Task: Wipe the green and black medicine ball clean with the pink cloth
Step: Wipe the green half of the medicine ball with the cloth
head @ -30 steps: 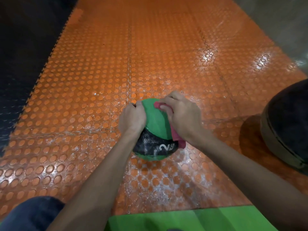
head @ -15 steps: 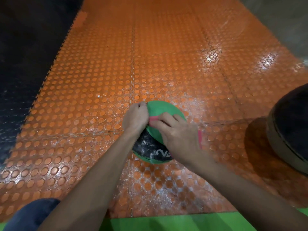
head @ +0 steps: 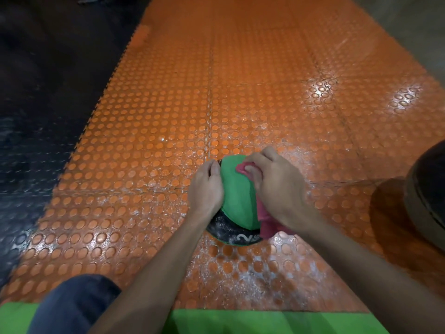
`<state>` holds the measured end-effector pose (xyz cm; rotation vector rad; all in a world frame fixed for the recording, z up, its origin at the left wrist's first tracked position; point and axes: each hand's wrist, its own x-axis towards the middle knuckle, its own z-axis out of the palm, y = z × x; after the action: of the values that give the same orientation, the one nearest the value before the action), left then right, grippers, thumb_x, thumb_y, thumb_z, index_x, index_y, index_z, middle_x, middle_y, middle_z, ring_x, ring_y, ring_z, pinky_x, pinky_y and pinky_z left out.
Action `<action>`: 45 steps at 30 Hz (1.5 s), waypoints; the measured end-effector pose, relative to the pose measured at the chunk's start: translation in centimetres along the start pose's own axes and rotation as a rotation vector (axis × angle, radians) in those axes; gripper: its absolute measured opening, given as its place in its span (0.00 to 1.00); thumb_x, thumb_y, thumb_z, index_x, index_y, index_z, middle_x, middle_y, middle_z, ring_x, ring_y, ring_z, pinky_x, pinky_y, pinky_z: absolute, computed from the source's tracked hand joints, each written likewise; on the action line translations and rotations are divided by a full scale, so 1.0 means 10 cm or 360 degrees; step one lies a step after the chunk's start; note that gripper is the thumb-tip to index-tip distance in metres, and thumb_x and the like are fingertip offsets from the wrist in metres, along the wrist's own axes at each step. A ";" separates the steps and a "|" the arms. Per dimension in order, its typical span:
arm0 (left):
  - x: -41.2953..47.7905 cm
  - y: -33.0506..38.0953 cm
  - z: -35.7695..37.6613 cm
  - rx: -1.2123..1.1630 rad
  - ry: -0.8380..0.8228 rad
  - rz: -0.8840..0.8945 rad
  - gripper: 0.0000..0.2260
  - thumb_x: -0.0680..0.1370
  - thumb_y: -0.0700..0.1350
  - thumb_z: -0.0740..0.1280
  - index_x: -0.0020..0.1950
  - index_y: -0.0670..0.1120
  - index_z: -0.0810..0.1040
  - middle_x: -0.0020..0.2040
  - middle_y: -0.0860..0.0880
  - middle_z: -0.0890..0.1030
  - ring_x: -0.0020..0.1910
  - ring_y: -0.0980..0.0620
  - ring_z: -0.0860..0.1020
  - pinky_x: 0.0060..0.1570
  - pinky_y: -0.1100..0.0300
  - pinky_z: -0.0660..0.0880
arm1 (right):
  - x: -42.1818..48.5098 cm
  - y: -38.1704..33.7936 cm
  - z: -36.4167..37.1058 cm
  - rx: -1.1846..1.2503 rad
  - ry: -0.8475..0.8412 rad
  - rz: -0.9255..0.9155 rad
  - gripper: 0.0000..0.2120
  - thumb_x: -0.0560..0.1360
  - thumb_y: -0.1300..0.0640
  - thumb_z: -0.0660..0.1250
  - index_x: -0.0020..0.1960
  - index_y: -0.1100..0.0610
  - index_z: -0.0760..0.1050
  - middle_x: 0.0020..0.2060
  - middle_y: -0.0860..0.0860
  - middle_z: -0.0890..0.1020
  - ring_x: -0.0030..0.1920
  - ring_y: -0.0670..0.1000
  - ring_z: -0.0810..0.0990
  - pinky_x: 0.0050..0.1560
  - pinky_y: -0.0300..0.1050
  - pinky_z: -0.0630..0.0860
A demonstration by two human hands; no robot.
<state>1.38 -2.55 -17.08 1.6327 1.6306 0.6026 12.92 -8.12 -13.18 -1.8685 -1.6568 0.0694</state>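
Half a second back, the right hand (head: 277, 186) was laid across the near middle of the ball (head: 237, 196). It is now found shifted to the ball's right and far side. More of the green panel is bared than before. The cloth (head: 263, 220), earlier seen only as slivers at the fingertips and the hand's right edge, is now seen bunched at the fingers and hanging in a fold down the ball's near right side. The left hand (head: 206, 186) is kept on the ball's left flank as before.

Fingers: the right ones are curled, the cloth grasped in them and pressed to the ball. The left ones are wrapped round the ball's left side, steadying it.

Ball: set on the orange mat (head: 168, 116), centre of view, between both hands. A broad green panel is turned up. A black panel is shown on the near side, scuffed with pale marks, with white lettering partly hidden. A thin green rim is seen below it.

Round about: a black mat (head: 36, 116) at left, a green mat (head: 265, 321) along the near edge, a knee (head: 72, 302) in dark cloth at lower left, a dark round object (head: 428, 201) at right.
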 end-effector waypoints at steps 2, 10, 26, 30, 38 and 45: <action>-0.05 -0.10 -0.01 -0.0047 0.0000 -0.0004 0.19 0.83 0.52 0.49 0.73 0.50 0.63 0.72 0.53 0.65 0.71 0.53 0.63 0.70 0.52 0.57 | -0.30 -0.06 0.01 -0.0032 -0.0017 -0.0131 0.08 0.69 0.58 0.71 0.48 0.54 0.80 0.39 0.50 0.78 0.32 0.50 0.75 0.23 0.37 0.68; -0.49 -0.32 -0.06 -0.0350 0.0177 0.0156 0.24 0.77 0.55 0.49 0.70 0.47 0.67 0.68 0.51 0.69 0.67 0.54 0.66 0.68 0.49 0.62 | -0.48 0.07 0.00 0.0145 -0.0044 0.0227 0.08 0.74 0.52 0.63 0.52 0.50 0.78 0.44 0.48 0.75 0.37 0.44 0.69 0.31 0.35 0.68; -0.49 -0.10 0.00 0.0049 0.0062 0.0014 0.19 0.83 0.50 0.47 0.73 0.49 0.63 0.72 0.52 0.65 0.71 0.53 0.62 0.70 0.55 0.54 | -0.42 0.51 -0.05 -0.0093 -0.0130 0.0271 0.09 0.76 0.52 0.60 0.51 0.48 0.78 0.46 0.47 0.78 0.37 0.45 0.73 0.36 0.37 0.66; -0.52 -0.03 0.07 0.0195 0.0041 0.0061 0.20 0.83 0.50 0.47 0.74 0.49 0.61 0.73 0.51 0.63 0.72 0.53 0.60 0.72 0.55 0.54 | -0.46 0.39 -0.12 -0.0062 -0.0163 0.0346 0.08 0.76 0.57 0.63 0.50 0.50 0.79 0.43 0.46 0.78 0.39 0.48 0.75 0.34 0.35 0.65; -0.50 0.05 0.12 0.0327 -0.0009 0.0134 0.20 0.83 0.50 0.47 0.74 0.48 0.61 0.73 0.51 0.64 0.72 0.53 0.60 0.71 0.57 0.53 | -0.42 0.45 -0.17 -0.0059 -0.0137 0.0366 0.08 0.76 0.56 0.62 0.50 0.52 0.80 0.41 0.47 0.76 0.35 0.49 0.75 0.29 0.30 0.61; -0.49 0.08 0.10 0.0296 0.0017 0.0105 0.19 0.83 0.49 0.48 0.72 0.49 0.64 0.72 0.52 0.67 0.70 0.53 0.64 0.68 0.57 0.58 | -0.50 0.08 -0.28 0.0004 -0.0213 -0.0023 0.08 0.73 0.58 0.66 0.50 0.51 0.81 0.41 0.48 0.79 0.25 0.46 0.72 0.20 0.38 0.71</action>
<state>2.26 -7.44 -16.26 1.8262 1.6881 0.5058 13.79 -13.79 -13.15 -1.8858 -1.7583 0.1947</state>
